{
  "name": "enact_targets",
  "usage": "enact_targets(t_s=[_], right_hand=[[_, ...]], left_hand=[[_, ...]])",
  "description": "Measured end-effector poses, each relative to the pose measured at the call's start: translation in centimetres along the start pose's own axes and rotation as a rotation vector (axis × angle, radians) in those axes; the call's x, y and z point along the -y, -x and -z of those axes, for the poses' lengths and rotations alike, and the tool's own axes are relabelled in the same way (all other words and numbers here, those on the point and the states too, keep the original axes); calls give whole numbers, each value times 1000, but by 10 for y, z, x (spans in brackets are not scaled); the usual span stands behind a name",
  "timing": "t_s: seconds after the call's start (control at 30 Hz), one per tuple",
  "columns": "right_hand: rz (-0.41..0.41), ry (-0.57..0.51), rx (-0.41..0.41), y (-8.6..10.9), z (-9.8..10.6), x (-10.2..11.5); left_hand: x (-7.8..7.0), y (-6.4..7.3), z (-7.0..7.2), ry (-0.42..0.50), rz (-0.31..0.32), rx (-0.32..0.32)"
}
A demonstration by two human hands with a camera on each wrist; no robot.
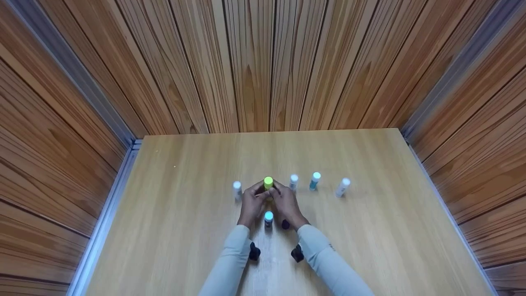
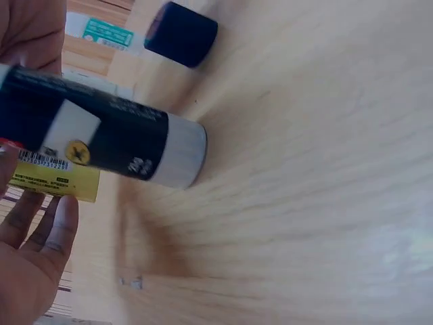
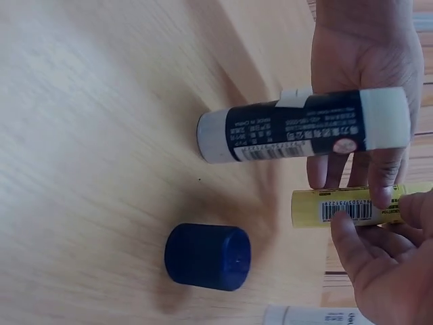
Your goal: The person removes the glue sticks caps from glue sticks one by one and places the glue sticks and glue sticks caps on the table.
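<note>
A yellow glue stick with a yellow-green top stands upright between both hands. My left hand pinches it from the left, and the fingers of my right hand hold it from the right. Its barcode label faces me in the right wrist view; whether its base touches the table cannot be told. Nearer to me, between the wrists, a black-labelled glue stick with a pale top stands upright, untouched. Beside it on the right is a dark blue cap-like cylinder, hollow at its upper end.
A white-topped glue stick stands left of the hands. To the right stand another white one, one with a teal label and a white one farthest right. Wood-panelled walls border the wooden table.
</note>
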State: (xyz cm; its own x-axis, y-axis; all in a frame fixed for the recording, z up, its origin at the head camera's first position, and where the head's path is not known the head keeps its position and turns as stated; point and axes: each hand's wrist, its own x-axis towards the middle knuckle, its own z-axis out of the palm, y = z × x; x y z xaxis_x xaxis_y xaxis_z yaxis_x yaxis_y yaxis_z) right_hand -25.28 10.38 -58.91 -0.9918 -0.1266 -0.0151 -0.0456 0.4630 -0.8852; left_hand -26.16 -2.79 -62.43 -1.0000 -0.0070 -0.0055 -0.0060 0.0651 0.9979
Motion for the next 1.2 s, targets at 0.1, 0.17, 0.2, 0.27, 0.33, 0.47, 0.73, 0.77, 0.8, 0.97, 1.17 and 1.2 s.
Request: enact_targets(t_s=[0.1, 0.17, 0.2, 0.27, 0.33, 0.47, 0.73, 0.77, 0.8, 0.97, 1.17, 1.2], right_hand=[[28, 9, -28, 4, 2, 3], [46, 27, -57, 7, 2, 5], [57, 39, -73, 9, 3, 6], [84, 77, -112, 11, 4, 9], [117, 124, -152, 13, 4, 11], [158, 212, -175, 18, 5, 16], [155, 339, -149, 23, 6, 18], [157, 345, -143, 23, 6, 18], [162, 352, -135, 23, 7, 18], [252, 412, -114, 23, 10, 15], [287, 419, -74, 26, 12, 12], [281, 419, -65, 26, 12, 12]], left_hand=[[-3, 6, 1, -6, -25, -1], [-4, 9, 2, -36, -25, -7], [-4, 11, 2, -56, -21, -7], [-4, 14, 2, -110, -25, -2], [-3, 16, 2, -154, -21, 12], [-3, 23, 2, -210, -28, 32], [-5, 28, 4, -270, -9, 57], [-4, 28, 4, -275, -11, 62], [-4, 29, 4, -280, -11, 67], [0, 30, 5, -286, -111, 110], [4, 30, 5, -296, -138, 147], [5, 30, 5, -297, -128, 153]])
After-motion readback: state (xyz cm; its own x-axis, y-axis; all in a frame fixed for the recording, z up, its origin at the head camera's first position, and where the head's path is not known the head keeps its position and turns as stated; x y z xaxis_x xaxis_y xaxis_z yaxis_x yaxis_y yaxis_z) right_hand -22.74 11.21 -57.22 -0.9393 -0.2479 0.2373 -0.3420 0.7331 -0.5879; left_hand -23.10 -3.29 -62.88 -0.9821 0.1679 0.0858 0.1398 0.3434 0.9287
